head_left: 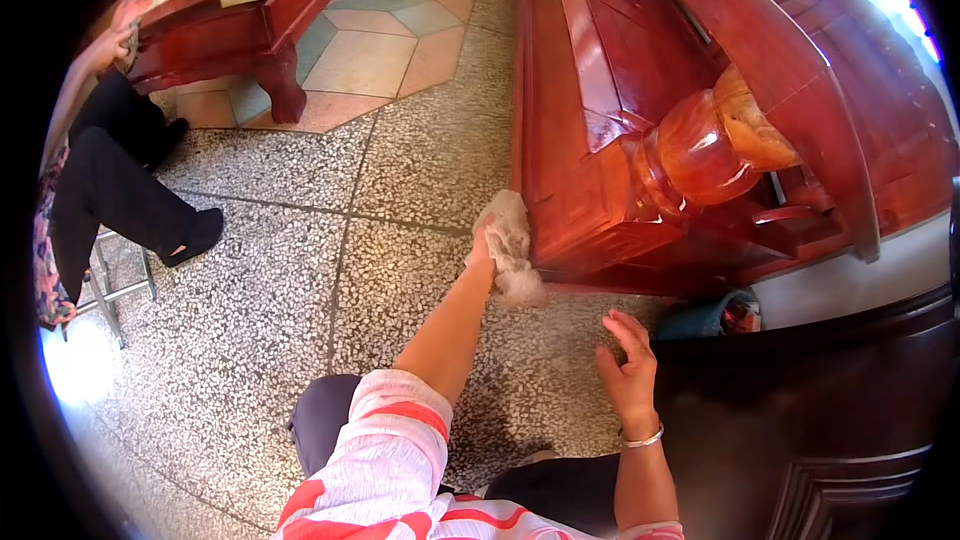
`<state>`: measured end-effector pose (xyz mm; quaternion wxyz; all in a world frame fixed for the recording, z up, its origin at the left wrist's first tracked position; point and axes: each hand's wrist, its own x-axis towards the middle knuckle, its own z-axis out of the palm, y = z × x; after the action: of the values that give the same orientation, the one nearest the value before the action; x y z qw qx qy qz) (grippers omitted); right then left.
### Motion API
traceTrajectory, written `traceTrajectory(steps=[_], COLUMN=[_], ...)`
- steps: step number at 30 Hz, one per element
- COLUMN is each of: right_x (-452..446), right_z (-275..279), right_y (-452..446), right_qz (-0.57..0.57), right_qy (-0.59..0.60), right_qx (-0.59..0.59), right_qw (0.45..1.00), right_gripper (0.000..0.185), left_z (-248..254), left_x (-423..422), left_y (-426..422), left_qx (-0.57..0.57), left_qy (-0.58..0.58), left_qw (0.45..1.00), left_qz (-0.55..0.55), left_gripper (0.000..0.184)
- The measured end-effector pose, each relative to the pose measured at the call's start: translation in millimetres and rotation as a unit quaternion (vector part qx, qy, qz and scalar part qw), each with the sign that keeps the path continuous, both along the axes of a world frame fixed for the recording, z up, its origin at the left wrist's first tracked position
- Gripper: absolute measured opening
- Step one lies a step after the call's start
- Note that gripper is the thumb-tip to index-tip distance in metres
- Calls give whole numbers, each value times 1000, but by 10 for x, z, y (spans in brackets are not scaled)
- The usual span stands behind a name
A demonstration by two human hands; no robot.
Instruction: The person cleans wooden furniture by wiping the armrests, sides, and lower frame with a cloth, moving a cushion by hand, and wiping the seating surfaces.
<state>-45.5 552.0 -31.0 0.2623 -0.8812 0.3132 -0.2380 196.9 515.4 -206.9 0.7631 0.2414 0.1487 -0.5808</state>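
A light, crumpled cloth [513,245] is pressed against the lower front edge of the red wooden bench [570,210]. My left hand [482,242] grips the cloth, which covers most of its fingers. Part of the cloth hangs down beside the wrist. To the right, my right hand [630,368] is raised over the speckled floor [400,270], its fingers apart and holding nothing. A silver bangle [642,437] circles the right wrist.
A seated person in black trousers [120,195] is at the left on a metal-legged stool [128,290]. A red table [215,40] stands at upper left. A bin [705,318] sits beside the bench, near dark furniture [760,420].
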Motion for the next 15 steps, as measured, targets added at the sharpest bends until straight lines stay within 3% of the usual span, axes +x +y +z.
traceTrajectory(steps=[2,5,6,7,8,9,10,13,15], right_x=[64,90,94,104,120,138,143,109,74], right_z=[34,-15,-34,-35,-34,-31,-33,-26,-22], right_y=[27,32,29,38,46,47,53,75,94], right_qz=[8,20,24,29,35,41,46,46,39], right_qy=[-7,-6,-2,4,10,17,21,34,44], right_qx=[-2,-10,-15,-20,-27,-35,-37,-38,-20], right_qw=[1000,1000,1000,999,999,998,998,998,998], right_gripper=[41,40,40,40,40,40,39,38,39], left_z=[-1,365,117,281,467,594,598,811,855], left_x=[-27,-122,-61,38,175,324,476,637,679], left_y=[94,344,330,435,525,575,566,444,145], left_qx=[14,62,55,77,95,107,65,21,69], left_qy=[50,-59,-46,-283,-500,-683,-656,-463,-462], left_qw=[998,994,991,933,810,631,659,859,863], left_qz=[-35,-69,-110,-209,-291,-353,-362,-219,-191], left_gripper=[62,64,56,53,51,48,44,46,48])
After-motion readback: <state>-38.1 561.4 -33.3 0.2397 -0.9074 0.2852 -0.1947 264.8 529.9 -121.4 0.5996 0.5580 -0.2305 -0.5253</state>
